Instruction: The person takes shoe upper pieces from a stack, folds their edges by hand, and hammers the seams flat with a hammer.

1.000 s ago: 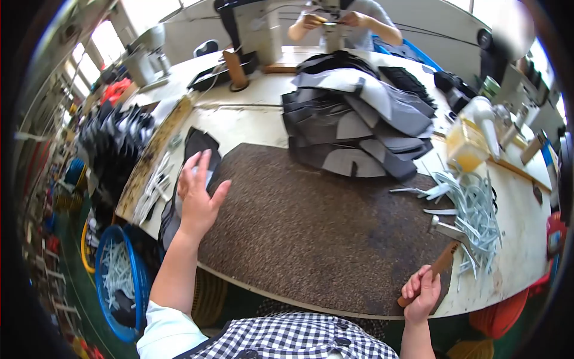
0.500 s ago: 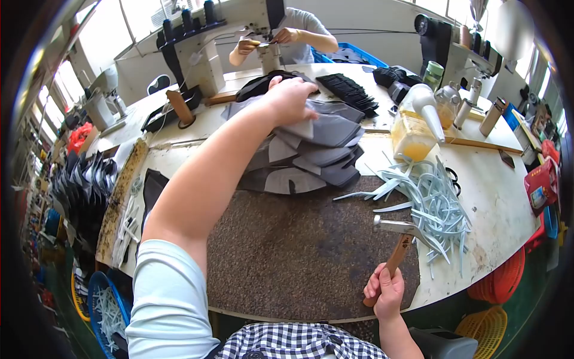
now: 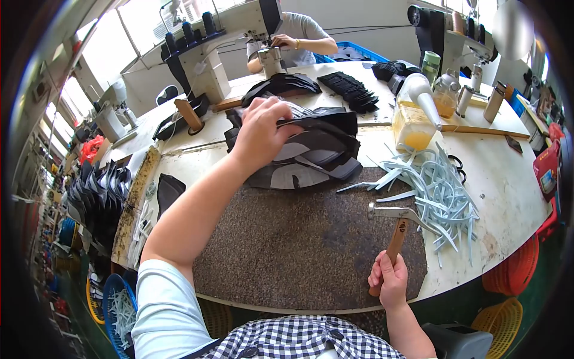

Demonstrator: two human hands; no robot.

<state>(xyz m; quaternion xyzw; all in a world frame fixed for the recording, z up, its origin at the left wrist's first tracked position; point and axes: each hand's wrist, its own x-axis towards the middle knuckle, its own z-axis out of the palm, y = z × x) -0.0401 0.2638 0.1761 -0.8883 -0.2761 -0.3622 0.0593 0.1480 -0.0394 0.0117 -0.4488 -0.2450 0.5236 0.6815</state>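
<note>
My left hand (image 3: pixel 263 133) reaches over the far side of a stack of black and grey shoe-upper pieces (image 3: pixel 317 157), its fingers and thumb closed on the upper pieces, which bend up a little. The lower pieces fan out on the table, overlapping the brown rough mat (image 3: pixel 299 251). In my right hand (image 3: pixel 391 279) is a hammer (image 3: pixel 397 239), gripped low on its wooden handle. The metal head is raised over the mat's right edge, beside a heap of pale blue strips (image 3: pixel 442 197).
A glue bottle (image 3: pixel 412 122) with yellow liquid stands behind the strips, near scissors (image 3: pixel 457 167). More black pieces (image 3: pixel 348 91) lie at the back. Across the table a person works at a sewing machine (image 3: pixel 209 72). A blue basket (image 3: pixel 119 305) stands on the floor, left.
My left hand has drawn back toward me and closed on the upper pieces, whose edges are now lifted. The hammer stays in my right hand, nearly in place.
</note>
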